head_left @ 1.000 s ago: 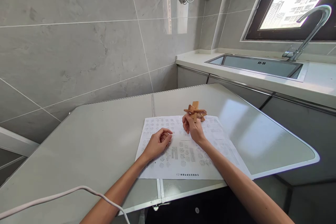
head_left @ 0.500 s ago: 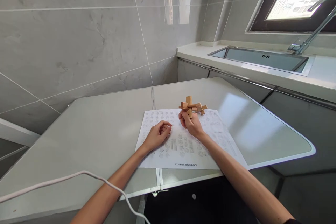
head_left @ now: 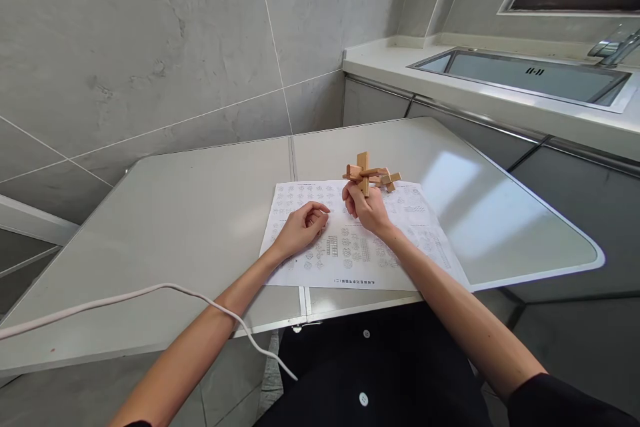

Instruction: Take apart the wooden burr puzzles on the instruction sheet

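Note:
My right hand [head_left: 369, 210] is closed on a wooden interlocking puzzle [head_left: 364, 173], made of light and reddish-brown sticks crossing one another. One flat stick stands upright across the fingers, and a smaller cross of sticks juts out to the right. Part of the grip is hidden behind the wood. Under both hands lies a white printed sheet [head_left: 360, 273] with rows of small diagrams. On its left part rests my left hand [head_left: 303, 227], fingers loosely curled, a gap between thumb and forefinger, nothing visible in it.
The sheet lies on a pale folding table [head_left: 215, 213] with a seam down the middle. A white cable [head_left: 165, 285] runs across the left front and over my left forearm. Behind at right are a counter with a sink [head_left: 520, 80] and a faucet [head_left: 620, 50]. A grey tiled wall [head_left: 200, 47] borders the far side.
The view has tilted downward, so the table and hands sit higher in the picture. Both hands stay in about the same places on the sheet, and the puzzle remains in my right hand.

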`<state>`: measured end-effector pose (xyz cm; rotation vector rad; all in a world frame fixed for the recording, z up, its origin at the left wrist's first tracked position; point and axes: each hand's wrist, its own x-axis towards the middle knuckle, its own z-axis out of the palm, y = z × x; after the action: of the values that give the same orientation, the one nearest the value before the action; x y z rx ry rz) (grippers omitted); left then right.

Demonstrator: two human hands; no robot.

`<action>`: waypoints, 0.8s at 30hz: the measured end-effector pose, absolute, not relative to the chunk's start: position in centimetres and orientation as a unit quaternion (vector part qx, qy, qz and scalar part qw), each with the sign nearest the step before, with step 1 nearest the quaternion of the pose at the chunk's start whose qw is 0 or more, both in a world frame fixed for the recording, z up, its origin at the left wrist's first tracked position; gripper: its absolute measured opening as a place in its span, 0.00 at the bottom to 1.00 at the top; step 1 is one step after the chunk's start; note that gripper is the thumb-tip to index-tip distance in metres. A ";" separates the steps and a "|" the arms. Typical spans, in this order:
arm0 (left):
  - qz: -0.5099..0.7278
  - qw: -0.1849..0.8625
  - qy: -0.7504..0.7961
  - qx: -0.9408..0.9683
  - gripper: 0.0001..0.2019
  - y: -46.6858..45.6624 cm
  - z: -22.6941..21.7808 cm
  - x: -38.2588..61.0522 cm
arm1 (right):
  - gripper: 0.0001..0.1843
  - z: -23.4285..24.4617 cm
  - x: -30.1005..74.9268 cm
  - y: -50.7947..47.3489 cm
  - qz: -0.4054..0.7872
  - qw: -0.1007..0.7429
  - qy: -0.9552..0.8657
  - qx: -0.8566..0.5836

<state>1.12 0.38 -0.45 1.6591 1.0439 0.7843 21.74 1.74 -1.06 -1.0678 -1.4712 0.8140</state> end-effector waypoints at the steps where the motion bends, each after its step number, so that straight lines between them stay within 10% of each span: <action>1: 0.322 0.494 0.430 0.684 0.14 0.4 -0.5 1.1 | 0.26 -1.1 21.7 1.7 0.344 0.543 -0.620 -0.450; 24: 0.316 0.495 0.437 0.681 0.15 0.3 -0.3 1.1 | 0.27 -1.0 21.6 1.6 0.339 0.513 -0.644 -0.455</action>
<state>1.13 0.33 -0.31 1.6508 1.0597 0.7665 21.57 1.58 -0.98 -1.0937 -1.5488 0.8157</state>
